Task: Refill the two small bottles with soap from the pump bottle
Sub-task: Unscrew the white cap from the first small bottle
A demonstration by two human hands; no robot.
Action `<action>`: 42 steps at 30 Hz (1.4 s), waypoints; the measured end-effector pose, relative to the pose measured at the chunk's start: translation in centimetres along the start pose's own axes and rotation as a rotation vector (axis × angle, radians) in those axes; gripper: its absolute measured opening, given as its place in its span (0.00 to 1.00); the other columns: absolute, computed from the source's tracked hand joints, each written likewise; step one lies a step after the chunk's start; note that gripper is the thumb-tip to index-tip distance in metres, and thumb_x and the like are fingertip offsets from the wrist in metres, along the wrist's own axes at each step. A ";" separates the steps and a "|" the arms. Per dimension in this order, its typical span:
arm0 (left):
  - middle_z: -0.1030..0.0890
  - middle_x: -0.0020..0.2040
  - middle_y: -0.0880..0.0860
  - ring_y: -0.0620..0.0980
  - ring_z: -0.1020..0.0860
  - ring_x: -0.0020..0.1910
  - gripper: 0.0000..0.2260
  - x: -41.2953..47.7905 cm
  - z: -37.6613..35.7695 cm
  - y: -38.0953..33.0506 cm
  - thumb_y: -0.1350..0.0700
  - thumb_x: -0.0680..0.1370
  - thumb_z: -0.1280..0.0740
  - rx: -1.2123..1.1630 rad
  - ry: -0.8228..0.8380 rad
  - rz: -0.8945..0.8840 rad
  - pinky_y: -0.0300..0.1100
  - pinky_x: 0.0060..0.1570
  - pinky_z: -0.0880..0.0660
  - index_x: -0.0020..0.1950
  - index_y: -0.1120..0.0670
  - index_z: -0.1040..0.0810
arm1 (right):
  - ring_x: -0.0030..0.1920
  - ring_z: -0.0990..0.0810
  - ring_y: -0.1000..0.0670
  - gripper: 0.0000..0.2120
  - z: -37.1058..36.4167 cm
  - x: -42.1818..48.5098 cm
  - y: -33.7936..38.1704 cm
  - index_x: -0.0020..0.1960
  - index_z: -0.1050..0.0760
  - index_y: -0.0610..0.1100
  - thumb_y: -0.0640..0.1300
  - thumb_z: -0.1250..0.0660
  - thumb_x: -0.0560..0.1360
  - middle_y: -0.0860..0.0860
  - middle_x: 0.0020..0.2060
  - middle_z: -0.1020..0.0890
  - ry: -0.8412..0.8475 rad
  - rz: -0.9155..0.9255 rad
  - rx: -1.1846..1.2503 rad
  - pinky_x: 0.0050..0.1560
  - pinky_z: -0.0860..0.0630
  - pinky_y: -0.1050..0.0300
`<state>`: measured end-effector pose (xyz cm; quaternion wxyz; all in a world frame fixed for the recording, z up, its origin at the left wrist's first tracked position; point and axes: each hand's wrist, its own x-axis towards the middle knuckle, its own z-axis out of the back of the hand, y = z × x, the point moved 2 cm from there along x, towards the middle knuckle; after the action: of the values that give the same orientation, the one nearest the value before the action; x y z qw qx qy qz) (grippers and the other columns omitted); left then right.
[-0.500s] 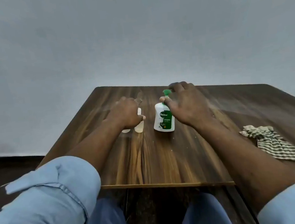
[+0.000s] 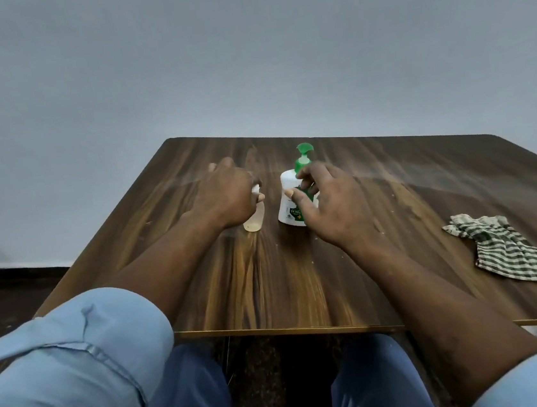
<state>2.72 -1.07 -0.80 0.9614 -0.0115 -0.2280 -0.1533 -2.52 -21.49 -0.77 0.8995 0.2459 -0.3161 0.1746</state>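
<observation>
A white pump bottle (image 2: 287, 201) with a green label and a green pump head (image 2: 304, 149) stands upright mid-table. My right hand (image 2: 331, 206) grips its body from the right, thumb across the label and fingers curled near the neck. Just left of it stands a small translucent bottle (image 2: 253, 222) with a white top. My left hand (image 2: 226, 198) lies over it and holds it, thumb against its right side. A second small bottle is hidden behind that hand.
The wooden table (image 2: 270, 286) has its near edge above my knees. A green-and-white striped cloth (image 2: 506, 249) lies crumpled at the right. A plain grey wall stands behind the table, with dark floor to the left.
My right hand has slid down from the pump head to the bottle's body, so the green pump now shows above it. My left hand stays on the small bottle.
</observation>
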 end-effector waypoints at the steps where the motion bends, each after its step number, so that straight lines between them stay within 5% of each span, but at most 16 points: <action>1: 0.16 0.53 0.49 0.53 0.28 0.59 0.14 -0.2 -0.1 -0.2 0.41 0.79 0.35 -0.007 -0.011 -0.012 0.52 0.58 0.34 0.60 0.46 0.18 | 0.49 0.20 0.53 0.15 -0.8 -0.3 -0.1 0.59 0.22 0.48 0.55 0.28 0.78 0.55 0.49 0.17 0.036 0.000 0.020 0.48 0.22 0.54; 7: 0.15 0.54 0.48 0.51 0.27 0.58 0.15 -2.3 -0.3 -1.5 0.44 0.79 0.32 -0.213 -0.100 -0.068 0.51 0.57 0.32 0.64 0.45 0.19 | 0.49 0.18 0.56 0.24 -4.9 -1.6 -0.6 0.67 0.24 0.51 0.55 0.23 0.74 0.56 0.52 0.16 0.298 -0.091 0.169 0.51 0.20 0.57; 11: 0.16 0.49 0.48 0.45 0.25 0.48 0.16 -3.3 -1.3 -1.5 0.44 0.75 0.29 -0.511 -0.144 0.012 0.43 0.45 0.29 0.62 0.47 0.19 | 0.49 0.19 0.56 0.23 -6.4 -1.7 -1.1 0.65 0.24 0.50 0.51 0.21 0.73 0.55 0.49 0.17 0.337 -0.136 0.257 0.47 0.24 0.63; 16: 0.17 0.49 0.45 0.43 0.22 0.45 0.20 -4.9 -4.1 -1.5 0.42 0.73 0.28 -0.658 -0.130 0.072 0.37 0.43 0.29 0.60 0.50 0.20 | 0.45 0.16 0.58 0.17 -7.4 -1.5 -2.1 0.55 0.26 0.55 0.43 0.23 0.73 0.56 0.44 0.15 0.304 -0.130 0.333 0.47 0.22 0.64; 22: 0.21 0.42 0.42 0.34 0.24 0.40 0.17 -4.7 -5.8 -0.8 0.43 0.73 0.26 -0.680 -0.126 0.111 0.27 0.38 0.33 0.55 0.52 0.20 | 0.39 0.15 0.55 0.20 -7.7 -2.2 -2.8 0.57 0.23 0.55 0.50 0.18 0.69 0.55 0.43 0.13 0.298 -0.159 0.445 0.44 0.18 0.60; 31: 0.23 0.40 0.39 0.32 0.26 0.45 0.18 -4.2 -6.4 -0.5 0.40 0.72 0.31 -0.711 -0.163 0.009 0.26 0.41 0.34 0.53 0.51 0.22 | 0.50 0.16 0.55 0.22 -7.1 -2.1 -2.8 0.65 0.22 0.50 0.49 0.23 0.73 0.56 0.48 0.16 0.223 -0.059 0.472 0.50 0.17 0.55; 39: 0.23 0.39 0.38 0.38 0.22 0.38 0.10 -4.2 -6.0 -1.9 0.41 0.73 0.31 -0.777 -0.119 -0.127 0.32 0.36 0.31 0.51 0.41 0.26 | 0.40 0.17 0.55 0.15 -6.3 -1.6 -1.8 0.50 0.19 0.45 0.48 0.17 0.70 0.55 0.40 0.16 -0.012 -0.192 0.615 0.40 0.22 0.65; 42: 0.20 0.41 0.40 0.39 0.21 0.38 0.13 -3.9 -6.3 -2.0 0.41 0.74 0.30 -0.782 -0.097 -0.142 0.36 0.36 0.28 0.54 0.45 0.21 | 0.39 0.19 0.58 0.16 -6.4 -1.6 -1.7 0.48 0.20 0.45 0.49 0.16 0.68 0.55 0.39 0.17 -0.022 -0.221 0.646 0.40 0.24 0.67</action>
<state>1.54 -2.39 -8.30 0.8597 -0.3679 -0.1977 -0.2940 0.12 -19.59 -6.72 0.7853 0.5526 -0.2255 0.1644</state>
